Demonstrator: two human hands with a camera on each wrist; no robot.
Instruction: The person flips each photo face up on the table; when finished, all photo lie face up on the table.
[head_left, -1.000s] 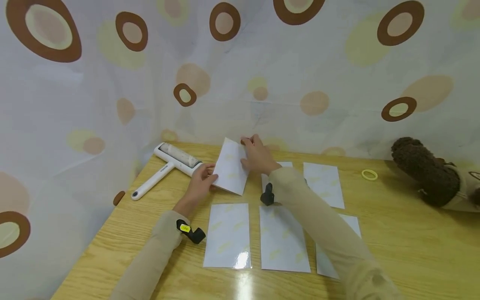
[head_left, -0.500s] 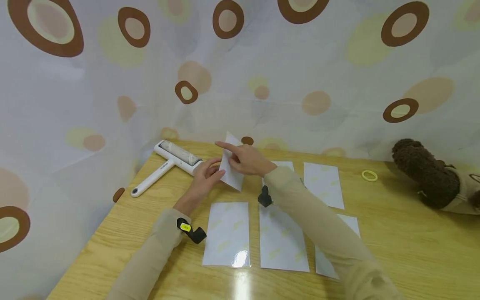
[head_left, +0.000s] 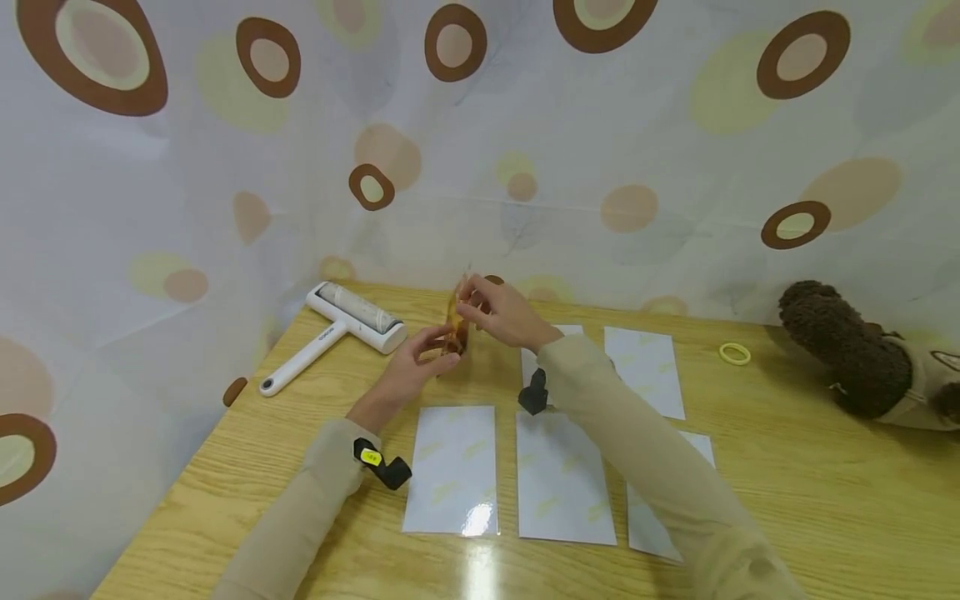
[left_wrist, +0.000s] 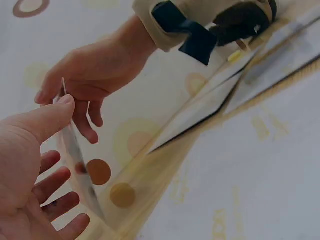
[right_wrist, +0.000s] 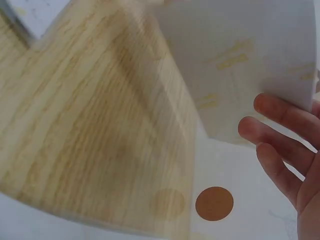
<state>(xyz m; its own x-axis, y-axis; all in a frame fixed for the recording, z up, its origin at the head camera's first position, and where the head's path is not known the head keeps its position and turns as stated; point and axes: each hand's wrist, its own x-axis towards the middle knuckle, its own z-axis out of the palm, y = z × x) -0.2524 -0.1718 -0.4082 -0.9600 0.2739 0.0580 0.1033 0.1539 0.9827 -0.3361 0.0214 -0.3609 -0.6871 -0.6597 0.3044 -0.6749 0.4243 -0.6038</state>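
Note:
A photo print (head_left: 454, 321) stands upright above the table's back left, turned nearly edge-on, an orange tint on the side facing the head camera. My left hand (head_left: 411, 365) pinches its lower left part, thumb (left_wrist: 50, 112) on one face and fingers behind. At the upper right edge my right hand (head_left: 507, 313) pinches the same print. In the right wrist view the print's white back (right_wrist: 240, 65) carries faint yellow marks, with right fingertips (right_wrist: 270, 105) against it. Several similar white sheets, among them a front left sheet (head_left: 452, 467), lie in rows nearer me.
A white lint roller (head_left: 337, 329) lies left of the hands. Right of the sheets are a yellow ring (head_left: 734, 354) and a brown plush toy (head_left: 847, 350). A patterned curtain (head_left: 570, 150) hangs behind the wooden table (head_left: 765, 508).
The print has turned from showing its white back to nearly edge-on, with orange showing. My right hand's extended index finger has drawn back to the print's edge; the left hand stays about in place.

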